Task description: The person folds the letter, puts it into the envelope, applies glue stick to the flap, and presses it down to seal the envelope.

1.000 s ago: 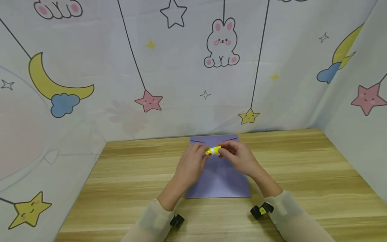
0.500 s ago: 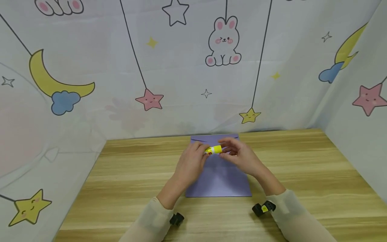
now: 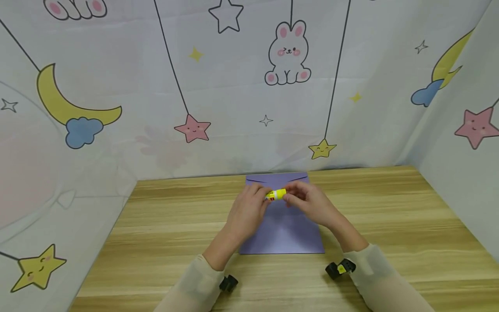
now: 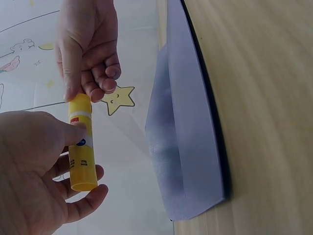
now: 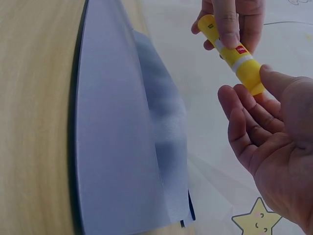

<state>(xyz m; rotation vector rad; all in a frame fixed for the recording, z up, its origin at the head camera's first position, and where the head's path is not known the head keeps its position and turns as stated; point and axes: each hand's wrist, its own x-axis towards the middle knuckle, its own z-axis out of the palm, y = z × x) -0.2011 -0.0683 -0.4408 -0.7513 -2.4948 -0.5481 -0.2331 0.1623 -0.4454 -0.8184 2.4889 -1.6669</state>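
A yellow glue stick [image 3: 277, 194] with a white band is held between both hands above a purple envelope [image 3: 286, 234]. The left hand [image 3: 246, 211] grips its barrel, thumb across the label, as the left wrist view shows on the glue stick [image 4: 84, 171]. At the other end, the right hand [image 3: 315, 206] pinches the yellow cap [image 5: 250, 77] between thumb and fingertips, its other fingers curled loosely below. The cap sits on the tube. Beneath the hands the envelope lies on the table, its flap end away from the person.
The wood-grain table [image 3: 167, 242] reaches back to a white cloth [image 3: 234, 95] printed with stars, moons and a rabbit. More cloth hangs along the left and right sides. Black wrist cameras [image 3: 228, 283] are strapped at both sleeves.
Half a second ago the right hand's fingers were spread off the cap; now they close on it again. The left hand keeps its grip on the glue stick almost unmoved.
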